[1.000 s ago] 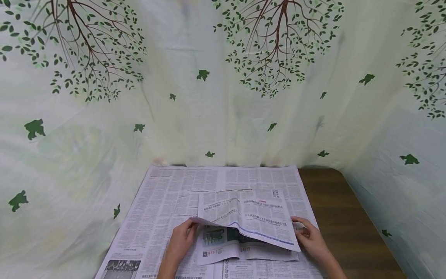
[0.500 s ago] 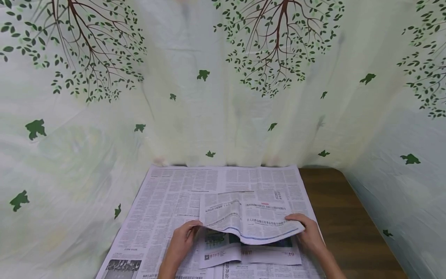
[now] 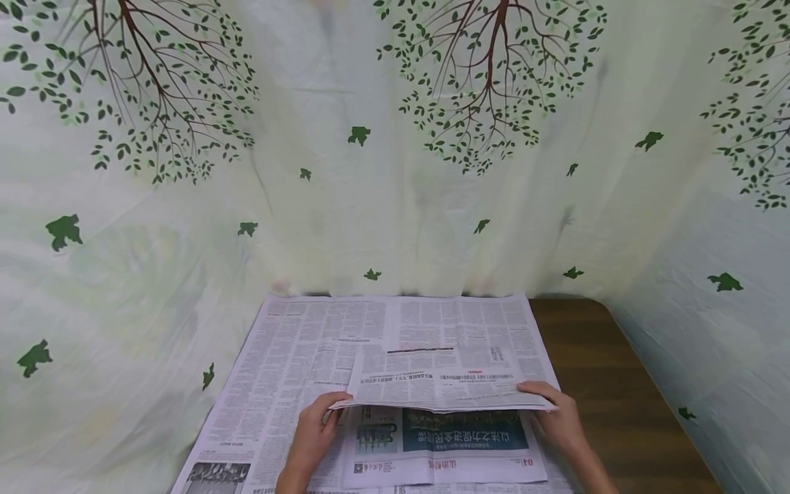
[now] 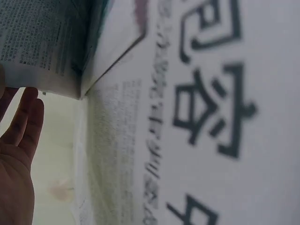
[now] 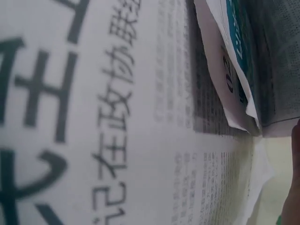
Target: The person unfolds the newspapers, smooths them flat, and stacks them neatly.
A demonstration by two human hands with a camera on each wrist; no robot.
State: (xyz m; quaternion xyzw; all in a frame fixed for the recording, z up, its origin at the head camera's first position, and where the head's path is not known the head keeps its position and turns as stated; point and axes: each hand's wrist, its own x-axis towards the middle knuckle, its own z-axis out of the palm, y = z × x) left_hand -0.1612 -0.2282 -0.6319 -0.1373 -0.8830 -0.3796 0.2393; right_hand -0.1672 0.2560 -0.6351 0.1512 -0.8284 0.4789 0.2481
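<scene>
Between my hands is a newspaper (image 3: 432, 391), its upper flap raised off the pages beneath. My left hand (image 3: 313, 432) pinches the flap's near left corner, thumb on top. At the near right corner my right hand (image 3: 558, 422) grips the same flap. Below it shows a lower page (image 3: 444, 466) with a teal headline block and a picture. In the left wrist view the left hand (image 4: 18, 140) has its fingers under the lifted page (image 4: 42, 42). Only a sliver of the right hand (image 5: 293, 183) shows at the edge of the right wrist view, beside the raised page (image 5: 281, 61).
Large newspaper sheets (image 3: 296, 343) cover most of the table under the held one. A strip of brown wooden tabletop (image 3: 611, 384) shows at the right. Behind and at both sides hangs a pale curtain (image 3: 401, 226) printed with trees and leaves.
The flap's near edge, curved and uneven before, is now raised and nearly straight between both hands. More of the page beneath shows. The right hand has shifted its hold along the right corner.
</scene>
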